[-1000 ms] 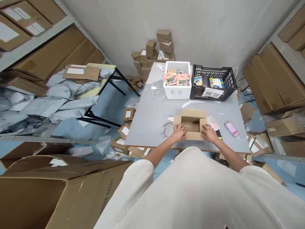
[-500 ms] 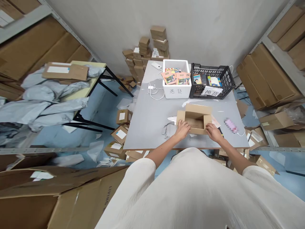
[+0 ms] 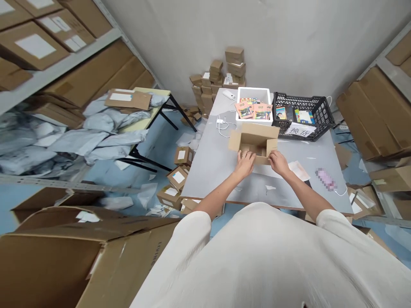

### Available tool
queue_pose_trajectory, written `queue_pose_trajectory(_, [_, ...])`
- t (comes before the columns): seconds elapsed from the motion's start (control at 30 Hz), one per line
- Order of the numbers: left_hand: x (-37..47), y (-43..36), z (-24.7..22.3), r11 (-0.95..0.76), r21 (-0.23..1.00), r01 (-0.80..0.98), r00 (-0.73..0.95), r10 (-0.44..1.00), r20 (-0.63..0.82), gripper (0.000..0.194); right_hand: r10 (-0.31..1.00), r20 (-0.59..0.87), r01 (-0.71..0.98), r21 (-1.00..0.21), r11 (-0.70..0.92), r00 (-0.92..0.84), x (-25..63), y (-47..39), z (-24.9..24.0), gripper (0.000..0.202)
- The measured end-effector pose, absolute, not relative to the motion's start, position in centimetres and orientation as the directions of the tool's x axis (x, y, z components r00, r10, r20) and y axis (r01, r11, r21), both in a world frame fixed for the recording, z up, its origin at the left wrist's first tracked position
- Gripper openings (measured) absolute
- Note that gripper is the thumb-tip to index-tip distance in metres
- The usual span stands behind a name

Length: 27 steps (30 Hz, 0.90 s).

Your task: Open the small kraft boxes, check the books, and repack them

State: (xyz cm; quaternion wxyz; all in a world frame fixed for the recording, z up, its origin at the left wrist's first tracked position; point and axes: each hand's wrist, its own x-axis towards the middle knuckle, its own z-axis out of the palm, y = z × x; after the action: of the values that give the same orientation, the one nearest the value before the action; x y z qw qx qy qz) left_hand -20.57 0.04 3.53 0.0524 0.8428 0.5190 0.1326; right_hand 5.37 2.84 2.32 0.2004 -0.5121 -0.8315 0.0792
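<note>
An open cardboard box [image 3: 259,132] with raised flaps is on the grey table [image 3: 208,171], just in front of the white foam box [image 3: 253,92]. My left hand [image 3: 245,163] grips its near left edge, with some fingers reaching over the rim. At the near right corner, my right hand [image 3: 278,162] pinches the edge of the same box. Pink booklets [image 3: 253,111] lie in the foam box. To its right is a black crate [image 3: 323,113] with books in it and a paper sign on its front.
A blurred pink object [image 3: 326,179] with a white cable and a pinkish paper [image 3: 298,171] lie at the table's right. A side table [image 3: 154,91] holds grey parcels [image 3: 105,122]. Small boxes [image 3: 234,68] are stacked by the wall.
The view has turned left. Both hands and the cardboard box have moved left and away across the table, closer to the foam box. Both hands still hold the box.
</note>
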Motion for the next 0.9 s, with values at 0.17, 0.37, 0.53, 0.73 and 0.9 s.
queue_pose_trajectory(0.17, [-23.1, 0.4, 2.1, -0.345, 0.228, 0.911, 0.332, 0.939, 0.091, 0.082, 0.848, 0.252, 0.785, -0.325, 0.527, -0.466, -0.6, 6.6, 0.8, 0.033])
queue_pose_trajectory(0.37, [-25.6, 1.4, -0.9, -0.244, 0.237, 0.940, 0.264, 0.963, -0.057, 0.093, 0.850, 0.178, 0.788, -0.321, 0.526, -0.495, -4.0, 9.3, -2.2, 0.031])
queue_pose_trajectory(0.53, [-26.0, 1.7, -2.3, -0.205, 0.247, 0.947, 0.249, 0.955, -0.159, 0.091, 0.857, 0.119, 0.804, -0.301, 0.512, -0.501, -4.2, 9.5, -3.1, 0.032])
queue_pose_trajectory(0.73, [-24.1, 2.5, -1.5, -0.222, 0.254, 0.941, 0.260, 0.957, -0.127, 0.085, 0.883, 0.195, 0.829, -0.306, 0.469, -0.427, -0.7, 8.4, -2.1, 0.043])
queue_pose_trajectory(0.9, [-19.9, 3.3, -0.3, -0.319, 0.272, 0.908, 0.349, 0.934, -0.072, 0.077, 0.927, 0.182, 0.883, -0.290, 0.369, -0.327, 5.9, 6.5, -2.7, 0.043])
